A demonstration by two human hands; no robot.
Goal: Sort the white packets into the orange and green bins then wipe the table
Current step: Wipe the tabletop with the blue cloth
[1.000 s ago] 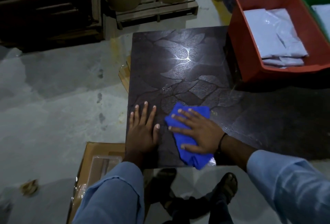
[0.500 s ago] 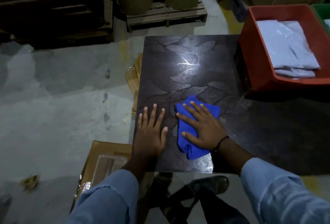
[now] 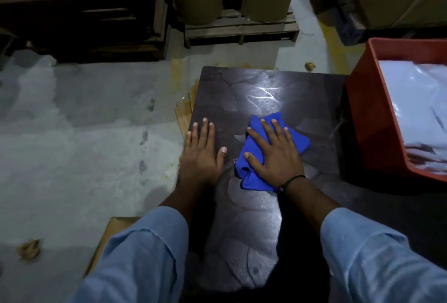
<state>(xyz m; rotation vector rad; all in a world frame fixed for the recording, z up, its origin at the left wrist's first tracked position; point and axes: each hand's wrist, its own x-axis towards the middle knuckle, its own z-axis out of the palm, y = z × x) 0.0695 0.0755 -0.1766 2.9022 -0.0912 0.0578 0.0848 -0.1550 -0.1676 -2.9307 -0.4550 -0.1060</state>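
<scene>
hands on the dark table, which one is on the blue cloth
The right hand, flat on the blue cloth; the left hand rests on bare dark tabletop.

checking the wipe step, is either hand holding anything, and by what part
Nothing is gripped. The right hand presses flat, fingers straight, on the middle of the blue cloth; the left hand rests flat on the table.

Person is wearing a light blue shirt, the fabric looking soft and loose. Left sleeve [image 3: 145, 249] is ending partway down the forearm, its cuff showing a stitched hem line and gentle folds. Right sleeve [image 3: 377, 254] is matching in colour and also stopping short of the wrist. A thin black band [image 3: 294, 179] is circling the right wrist, just behind the right hand [image 3: 275, 155]. Left hand [image 3: 203, 155] is showing bare.
</scene>
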